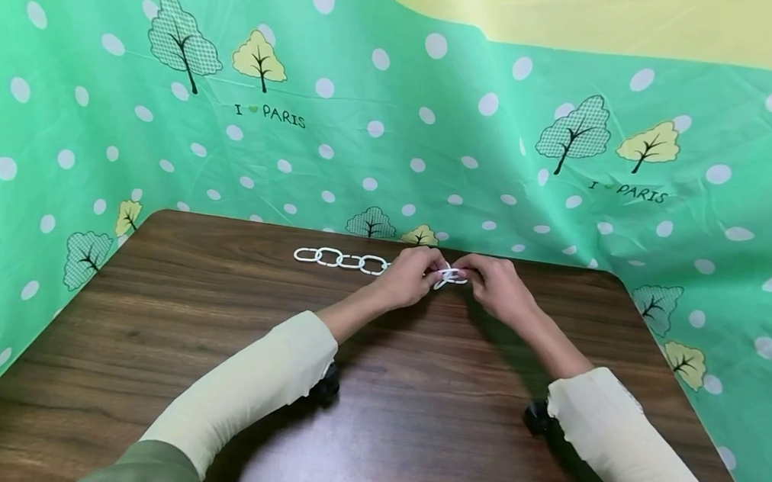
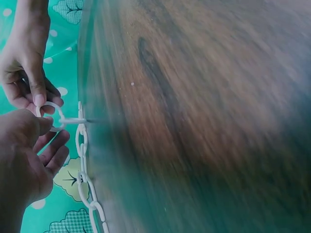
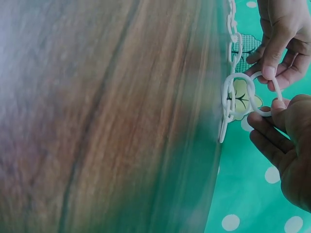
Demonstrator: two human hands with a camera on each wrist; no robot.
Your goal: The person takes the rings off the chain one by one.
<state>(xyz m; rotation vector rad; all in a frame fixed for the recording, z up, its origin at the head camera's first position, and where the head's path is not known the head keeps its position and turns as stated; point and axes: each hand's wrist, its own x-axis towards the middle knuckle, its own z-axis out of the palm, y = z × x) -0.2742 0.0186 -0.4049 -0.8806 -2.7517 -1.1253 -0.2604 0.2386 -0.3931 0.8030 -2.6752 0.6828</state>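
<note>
Near the back edge of the table, my left hand [image 1: 410, 277] and right hand [image 1: 502, 289] are close together. Between them is a white oval chain link [image 3: 278, 90], pinched by the thumb and fingers of each hand from opposite sides. Joined to this link is another white link [image 2: 73, 120], hanging over the table side. A white chain [image 1: 316, 256] of several interlocked links lies along the back of the table, running left from my left hand. Part of the chain is hidden behind that hand in the head view.
The brown wood-grain table [image 1: 163, 352] spreads out before me. A green dotted cloth [image 1: 394, 150] with printed trees stands up behind it and along both sides. Small black devices [image 1: 327, 385] sit under both pale sleeves [image 1: 242, 389].
</note>
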